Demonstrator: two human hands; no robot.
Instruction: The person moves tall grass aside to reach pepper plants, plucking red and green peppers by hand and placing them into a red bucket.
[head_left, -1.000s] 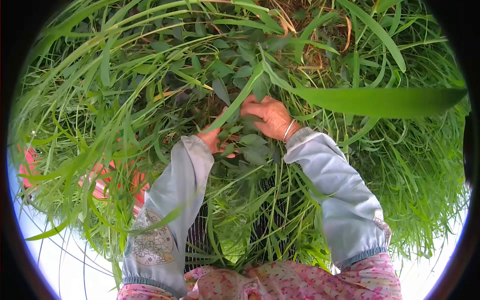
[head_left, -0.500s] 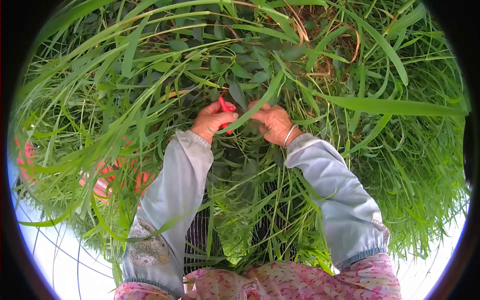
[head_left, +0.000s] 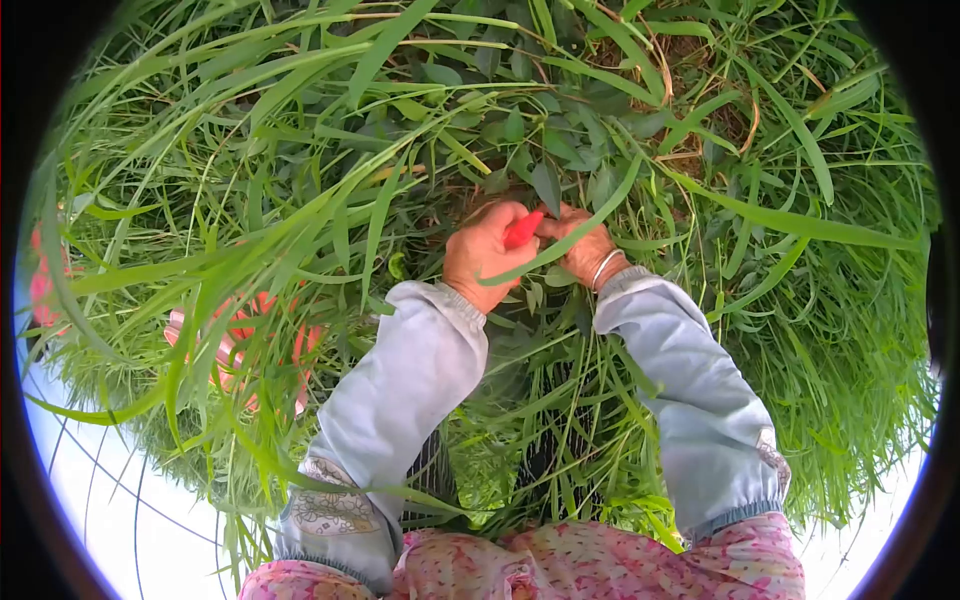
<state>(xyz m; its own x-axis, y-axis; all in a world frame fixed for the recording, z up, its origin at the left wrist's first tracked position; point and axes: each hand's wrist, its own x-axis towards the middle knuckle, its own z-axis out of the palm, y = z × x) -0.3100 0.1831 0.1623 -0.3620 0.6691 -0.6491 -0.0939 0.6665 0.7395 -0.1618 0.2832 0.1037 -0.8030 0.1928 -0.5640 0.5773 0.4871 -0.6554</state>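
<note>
My left hand (head_left: 480, 258) is closed around red chili peppers (head_left: 523, 231), whose pointed end shows beside the thumb. Right beside it, my right hand (head_left: 584, 246), with a pale bangle at the wrist, has its fingers curled in at the pepper plant's dark leaves (head_left: 546, 183). What those fingers pinch is hidden. A long grass blade (head_left: 590, 222) crosses in front of both hands.
Tall grass (head_left: 840, 330) surrounds the plant on every side and arches over from the left. Reddish, partly hidden objects (head_left: 228, 352) lie in the grass at the left. Dry brown stems (head_left: 690, 140) show at the upper right.
My left hand has moved right, up to my right hand, with the red peppers turned in its grip. My right hand has shifted slightly right in view, as have the plants.
</note>
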